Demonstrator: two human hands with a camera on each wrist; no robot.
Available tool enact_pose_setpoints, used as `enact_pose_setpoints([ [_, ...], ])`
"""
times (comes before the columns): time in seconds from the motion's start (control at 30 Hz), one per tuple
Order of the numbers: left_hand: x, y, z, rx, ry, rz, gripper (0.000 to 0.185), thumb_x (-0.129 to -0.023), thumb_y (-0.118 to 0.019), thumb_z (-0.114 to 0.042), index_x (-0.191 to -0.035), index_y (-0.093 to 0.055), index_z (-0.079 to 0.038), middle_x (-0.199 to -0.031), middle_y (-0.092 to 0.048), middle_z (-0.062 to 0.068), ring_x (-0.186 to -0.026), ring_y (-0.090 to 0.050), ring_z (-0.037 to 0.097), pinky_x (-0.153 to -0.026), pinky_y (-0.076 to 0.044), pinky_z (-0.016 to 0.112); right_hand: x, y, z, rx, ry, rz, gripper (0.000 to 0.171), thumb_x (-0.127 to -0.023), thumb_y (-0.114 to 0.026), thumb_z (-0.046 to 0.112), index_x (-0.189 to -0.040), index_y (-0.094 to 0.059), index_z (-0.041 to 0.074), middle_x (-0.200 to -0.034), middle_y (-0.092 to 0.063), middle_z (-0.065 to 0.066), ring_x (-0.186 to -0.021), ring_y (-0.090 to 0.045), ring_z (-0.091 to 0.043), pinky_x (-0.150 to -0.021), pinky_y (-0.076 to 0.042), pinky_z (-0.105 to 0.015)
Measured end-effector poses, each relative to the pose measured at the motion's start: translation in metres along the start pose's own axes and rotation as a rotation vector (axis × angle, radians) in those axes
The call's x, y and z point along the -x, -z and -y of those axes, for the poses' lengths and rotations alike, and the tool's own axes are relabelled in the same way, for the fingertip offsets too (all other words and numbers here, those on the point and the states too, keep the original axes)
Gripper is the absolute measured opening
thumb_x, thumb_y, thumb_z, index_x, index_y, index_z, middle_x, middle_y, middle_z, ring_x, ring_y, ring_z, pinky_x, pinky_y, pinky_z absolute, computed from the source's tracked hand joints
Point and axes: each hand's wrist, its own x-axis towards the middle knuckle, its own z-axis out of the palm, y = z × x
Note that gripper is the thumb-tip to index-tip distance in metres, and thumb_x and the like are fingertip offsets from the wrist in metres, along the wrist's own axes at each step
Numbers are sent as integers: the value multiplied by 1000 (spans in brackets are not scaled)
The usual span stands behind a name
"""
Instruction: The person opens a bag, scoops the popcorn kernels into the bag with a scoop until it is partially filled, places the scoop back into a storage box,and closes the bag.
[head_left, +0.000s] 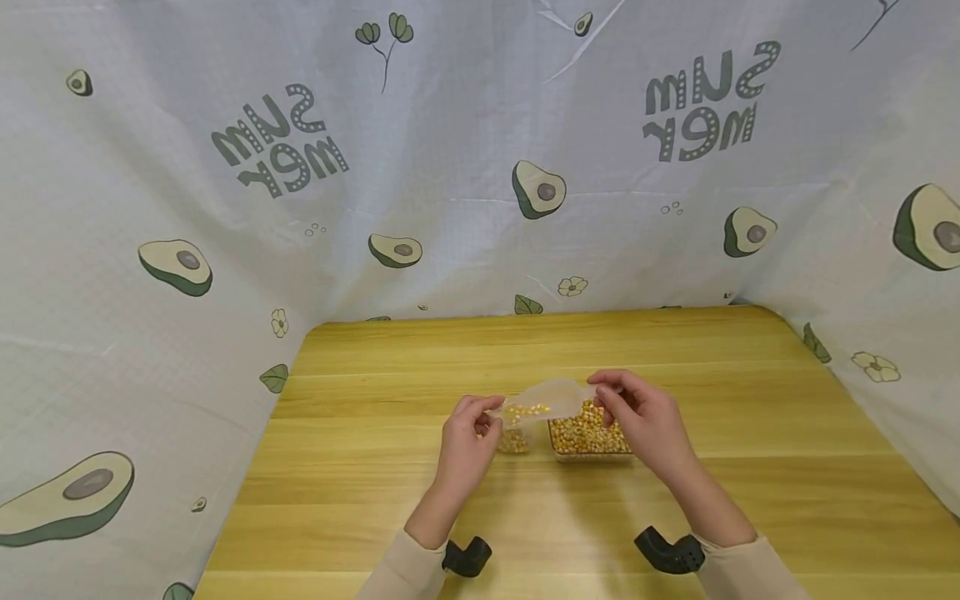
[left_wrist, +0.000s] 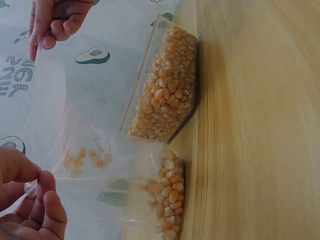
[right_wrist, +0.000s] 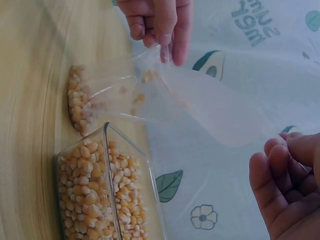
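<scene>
1. head view: the left hand (head_left: pixel 467 440) pinches one side of a clear plastic bag (head_left: pixel 557 397) and the right hand (head_left: pixel 651 421) pinches the other, the film stretched between them. the bag's lower part, holding kernels (head_left: pixel 513 442), lies left of a clear container (head_left: pixel 592 457) filled with corn (head_left: pixel 581 435). the right hand hides the container's right end; the bag covers part of its far left side. pale sleeves (head_left: pixel 753 571) with black wrist pieces (head_left: pixel 670 552) reach in over the wooden table (head_left: pixel 360 483). a white avocado-print cloth (head_left: pixel 465 125) hangs around it.
2. left wrist view: the left hand's fingers are closed on gathered film. the bag's bottom rests on the table beside the container, and a few kernels show higher up through the film.
3. right wrist view: the right hand grips the opposite corner of the bag. the container stands in front, its corner near the bag's bottom; whether they touch, i cannot tell.
</scene>
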Motion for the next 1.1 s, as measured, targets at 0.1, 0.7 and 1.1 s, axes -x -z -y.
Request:
enact_pose_setpoints([
  [0.1,0,0,0,4,1,-2,28,-91,-62,3,-116,-72,-3,-108,-66,8,-80,-58,8,-67,-50,18,-1,1,2,33,27,1,15,-101,-57,11,-110,-69,9,-80,-64,-2,-60,-58,-20,-45,-45,-25],
  [0.7,0,-1,4,-7,2,-2,28,-92,-62,2,-117,-72,-6,-107,-65,6,-80,-58,9,-68,-50,19,-2,0,0,67,69,-14,15,-100,-58,8,-109,-70,8,-80,-66,-1,-60,-59,-16,-46,-45,-24],
  [1.1,0,-1,4,3,-1,-10,28,-91,-62,3,-116,-72,-6,-107,-66,7,-79,-57,9,-68,-49,18,2,7,-5,-3,33,-7,16,-101,-57,11,-111,-70,9,-80,-65,2,-63,-59,-9,-48,-46,-24],
])
